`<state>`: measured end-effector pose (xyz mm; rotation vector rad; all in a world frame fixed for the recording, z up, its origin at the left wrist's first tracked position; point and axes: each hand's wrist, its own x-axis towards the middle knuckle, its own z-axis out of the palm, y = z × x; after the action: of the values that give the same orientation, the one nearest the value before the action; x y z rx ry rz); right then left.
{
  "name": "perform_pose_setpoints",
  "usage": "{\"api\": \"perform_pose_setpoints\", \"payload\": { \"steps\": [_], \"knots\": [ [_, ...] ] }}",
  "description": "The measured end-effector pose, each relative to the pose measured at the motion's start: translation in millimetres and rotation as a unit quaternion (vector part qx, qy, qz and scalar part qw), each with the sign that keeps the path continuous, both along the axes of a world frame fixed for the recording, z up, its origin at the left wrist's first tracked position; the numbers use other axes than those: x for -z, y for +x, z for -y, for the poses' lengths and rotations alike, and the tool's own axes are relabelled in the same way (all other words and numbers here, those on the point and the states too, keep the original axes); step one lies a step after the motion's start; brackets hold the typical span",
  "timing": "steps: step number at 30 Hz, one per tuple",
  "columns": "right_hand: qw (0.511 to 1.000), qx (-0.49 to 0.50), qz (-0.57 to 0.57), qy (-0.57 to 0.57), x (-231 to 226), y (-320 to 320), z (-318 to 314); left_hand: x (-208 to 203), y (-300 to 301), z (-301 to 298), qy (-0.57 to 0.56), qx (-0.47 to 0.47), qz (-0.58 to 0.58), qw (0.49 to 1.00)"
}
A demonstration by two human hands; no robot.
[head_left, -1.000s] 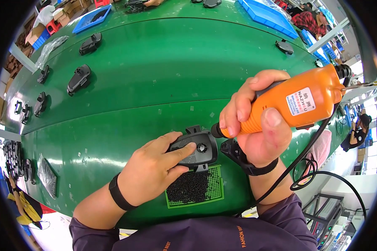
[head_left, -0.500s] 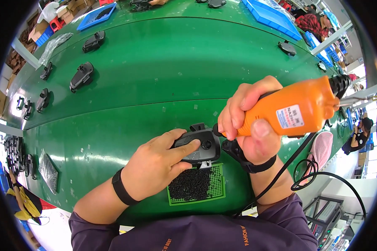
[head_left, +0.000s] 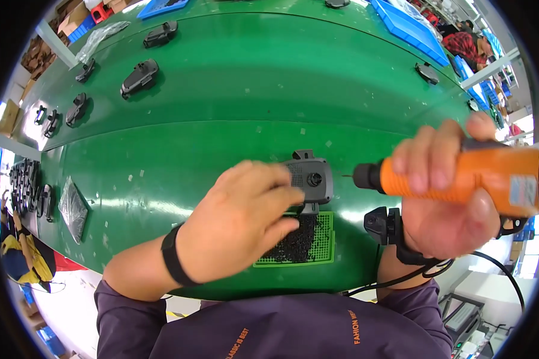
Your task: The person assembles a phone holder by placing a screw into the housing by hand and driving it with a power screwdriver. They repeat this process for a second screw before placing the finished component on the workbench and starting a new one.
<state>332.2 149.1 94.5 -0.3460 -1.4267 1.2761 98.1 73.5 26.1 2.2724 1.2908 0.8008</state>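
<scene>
A dark grey plastic housing (head_left: pixel 310 182) with a perforated panel and a round black knob lies on the green table in front of me. My left hand (head_left: pixel 239 218) is over its left end, blurred, with the thumb and fingers apart; whether the fingertips touch the housing I cannot tell. My right hand (head_left: pixel 446 179) is wrapped round an orange electric screwdriver (head_left: pixel 485 179). The bit points left, a short way off the housing. Just below the housing sits a green mesh tray (head_left: pixel 326 239) with many small black parts (head_left: pixel 287 248), partly hidden by my left hand.
More dark housings (head_left: pixel 141 78) lie at the far left, and one (head_left: pixel 427 73) at the far right. A filled clear plastic bag (head_left: pixel 73 209) is on the left. Blue trays (head_left: pixel 410 33) stand at the back. A black cable (head_left: pixel 389 281) runs by my right arm.
My right hand has pulled the screwdriver to the right, off the housing. My left hand has lifted from the housing's top toward its left end. The whole view has shifted slightly.
</scene>
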Motion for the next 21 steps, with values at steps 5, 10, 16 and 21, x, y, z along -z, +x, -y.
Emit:
{"api": "perform_pose_setpoints", "payload": {
  "steps": [5,10,16,21],
  "knots": [
    [0.993,-0.09,0.02,0.072,-3.2,13.7,8.2,17.2,16.5,26.8,-0.048,0.068,-0.081,0.993],
    [0.994,-0.096,0.042,0.014,1.6,6.9,18.2,38.6,16.7,28.8,-0.022,0.077,-0.083,0.993],
    [0.993,-0.106,0.044,-0.032,4.7,-0.1,26.4,34.9,14.2,18.2,-0.058,0.069,0.061,0.994],
    [0.986,-0.161,0.034,-0.039,13.4,-6.1,20.5,41.9,14.6,17.3,-0.033,0.057,0.091,0.994]
  ]
}}
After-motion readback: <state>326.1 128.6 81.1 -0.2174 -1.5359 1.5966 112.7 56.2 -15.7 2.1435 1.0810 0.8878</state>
